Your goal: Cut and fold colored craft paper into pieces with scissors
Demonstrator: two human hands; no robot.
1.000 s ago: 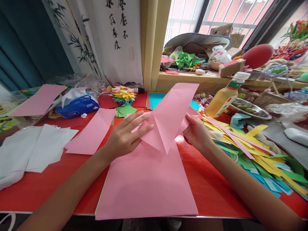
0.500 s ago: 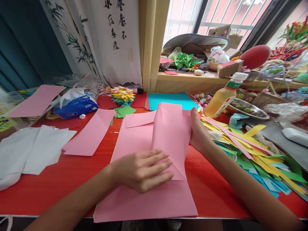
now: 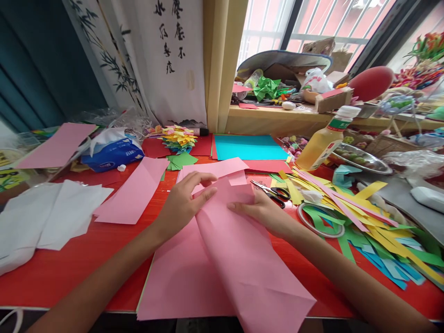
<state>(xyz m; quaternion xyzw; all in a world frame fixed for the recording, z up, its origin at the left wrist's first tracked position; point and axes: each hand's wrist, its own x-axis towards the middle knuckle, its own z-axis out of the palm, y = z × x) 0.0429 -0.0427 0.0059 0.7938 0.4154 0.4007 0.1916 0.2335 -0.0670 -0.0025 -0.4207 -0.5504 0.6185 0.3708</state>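
In the head view, pinches the far end of a creased pink sheet with the right hand, thumb on top, above stacked pink paper. Curls the left hand at the sheet's left edge, thumb apart from forefinger; cannot tell if gripping.

Has a bare left hand and slim left forearm at eight o'clock. Shows a bare right hand and slim right forearm at four.

Lit from the window at upper right, dim by the curtain, softly shaded along the held pink sheet, stretched toward the edges.
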